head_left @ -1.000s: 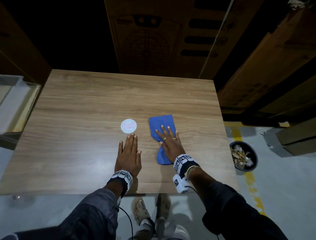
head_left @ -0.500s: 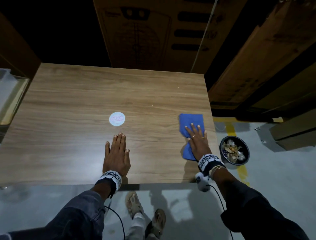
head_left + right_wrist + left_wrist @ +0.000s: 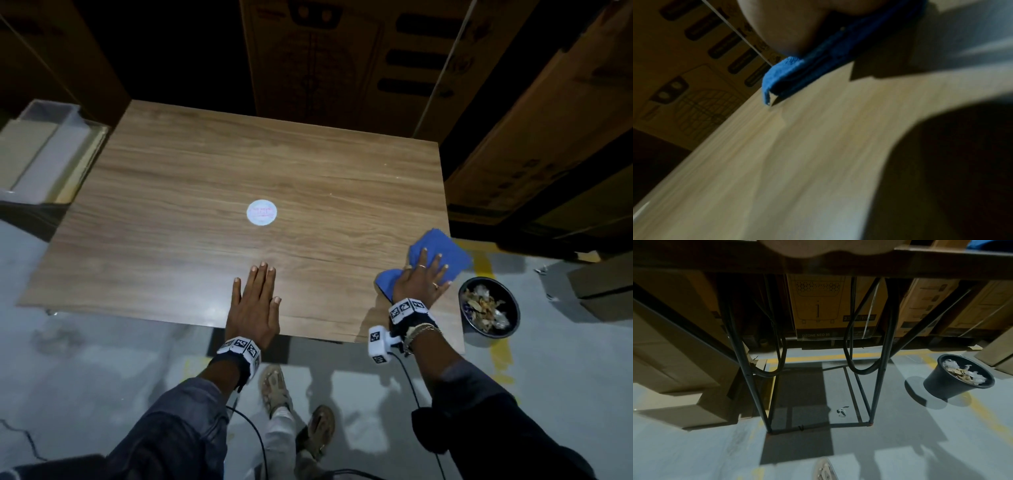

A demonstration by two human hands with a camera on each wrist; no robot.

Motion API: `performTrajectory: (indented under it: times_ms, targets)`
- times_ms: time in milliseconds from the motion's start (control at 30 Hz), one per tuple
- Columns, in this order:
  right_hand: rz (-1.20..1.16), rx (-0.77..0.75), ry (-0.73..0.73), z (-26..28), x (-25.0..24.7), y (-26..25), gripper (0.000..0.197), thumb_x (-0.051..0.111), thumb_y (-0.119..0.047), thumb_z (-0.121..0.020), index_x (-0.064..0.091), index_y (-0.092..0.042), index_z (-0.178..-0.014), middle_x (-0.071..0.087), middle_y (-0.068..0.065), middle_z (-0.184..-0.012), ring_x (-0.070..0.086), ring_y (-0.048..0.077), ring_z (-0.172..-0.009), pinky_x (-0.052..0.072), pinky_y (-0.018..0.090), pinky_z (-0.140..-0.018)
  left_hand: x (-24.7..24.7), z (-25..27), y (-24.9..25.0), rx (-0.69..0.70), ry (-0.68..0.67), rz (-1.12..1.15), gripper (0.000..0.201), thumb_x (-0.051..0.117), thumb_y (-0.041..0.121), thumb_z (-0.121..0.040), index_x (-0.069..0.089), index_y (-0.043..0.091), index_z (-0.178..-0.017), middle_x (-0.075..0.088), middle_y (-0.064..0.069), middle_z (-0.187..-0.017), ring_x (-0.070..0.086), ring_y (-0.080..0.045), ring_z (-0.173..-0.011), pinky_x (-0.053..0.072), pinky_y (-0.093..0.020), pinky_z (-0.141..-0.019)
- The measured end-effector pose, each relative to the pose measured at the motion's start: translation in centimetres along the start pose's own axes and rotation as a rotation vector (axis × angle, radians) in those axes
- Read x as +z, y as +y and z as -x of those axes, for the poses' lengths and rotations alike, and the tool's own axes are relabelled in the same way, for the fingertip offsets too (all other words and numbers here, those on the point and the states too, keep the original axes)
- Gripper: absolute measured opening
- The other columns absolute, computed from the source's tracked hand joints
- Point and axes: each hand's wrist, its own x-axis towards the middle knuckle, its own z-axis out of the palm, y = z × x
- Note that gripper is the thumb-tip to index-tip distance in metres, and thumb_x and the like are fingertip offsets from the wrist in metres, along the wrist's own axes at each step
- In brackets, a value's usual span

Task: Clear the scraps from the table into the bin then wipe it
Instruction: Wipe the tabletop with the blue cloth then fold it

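Observation:
A blue cloth (image 3: 442,251) lies at the right edge of the wooden table (image 3: 205,192), part of it hanging past the edge. My right hand (image 3: 423,277) presses flat on the cloth with straight, spread fingers. In the right wrist view the blue cloth (image 3: 797,69) shows bunched under my palm on the table (image 3: 797,162). My left hand (image 3: 255,298) rests flat on the table near the front edge, fingers straight, holding nothing. A black bin (image 3: 489,308) full of scraps stands on the floor just right of the table; the bin (image 3: 960,376) shows in the left wrist view too.
A round white sticker (image 3: 262,212) lies mid-table. Cardboard boxes (image 3: 342,61) stand behind and to the right. An open box (image 3: 41,157) sits at the left. Under the table are black metal legs (image 3: 754,386) and a small scrap (image 3: 841,411) on the floor.
My right hand has slid the blue cloth rightward from the table's middle to its right edge, above the bin. The left hand has stayed flat in place.

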Motion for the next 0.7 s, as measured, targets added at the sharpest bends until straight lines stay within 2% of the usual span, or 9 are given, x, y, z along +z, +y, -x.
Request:
performTrajectory:
  times_ms: [100,233,367,567,700]
  targets:
    - [-0.004,-0.121,-0.037,3.0,1.8,-3.9,0.064,0.045,-0.024,-0.107,0.023,-0.028,-0.167,0.006,0.005,-0.177,0.003,0.031,-0.164,0.002,0.059,-0.129,0.1,0.7,-0.1,0.009,-0.002,-0.023,0.067,0.027,0.036,-0.105,0.013,0.014,-0.167,0.012,-0.004,-0.174,0.010,-0.022,-0.161,0.012,-0.054,-0.129]
    - [-0.021,-0.416,-0.072,7.3,4.5,-9.1,0.068,0.046,-0.027,-0.102,0.025,-0.028,-0.167,0.011,0.003,-0.177,0.009,0.031,-0.163,0.001,0.057,-0.128,0.3,1.5,0.0,-0.002,0.019,0.008,0.065,0.027,0.034,-0.106,0.020,0.007,-0.165,0.017,-0.009,-0.173,0.018,-0.024,-0.160,0.016,-0.055,-0.128]
    - [0.028,-0.676,-0.163,10.3,5.4,-12.6,0.065,0.045,-0.026,-0.106,0.023,-0.031,-0.167,0.009,0.000,-0.177,0.006,0.028,-0.164,0.002,0.056,-0.130,0.0,2.6,0.1,-0.015,0.003,0.005,0.065,0.022,0.036,-0.107,0.019,0.005,-0.164,0.015,-0.010,-0.174,0.016,-0.025,-0.160,0.017,-0.055,-0.128]
    - [0.034,-0.958,-0.308,10.9,4.3,-11.8,0.068,0.046,-0.015,-0.108,0.020,-0.034,-0.168,0.008,-0.003,-0.177,0.002,0.027,-0.164,0.003,0.055,-0.131,-0.1,3.2,-0.1,-0.009,-0.021,0.007,0.065,0.020,0.037,-0.107,0.019,0.005,-0.164,0.014,-0.010,-0.174,0.016,-0.026,-0.160,0.018,-0.056,-0.127]
    - [0.027,-1.116,-0.350,9.9,3.3,-8.8,0.061,0.042,-0.019,-0.112,0.022,-0.035,-0.167,0.010,-0.006,-0.177,0.005,0.022,-0.164,-0.001,0.051,-0.131,0.0,3.1,-0.1,-0.008,-0.003,0.032,0.065,0.024,0.036,-0.107,0.022,0.005,-0.164,0.016,-0.010,-0.173,0.018,-0.026,-0.160,0.018,-0.056,-0.127]
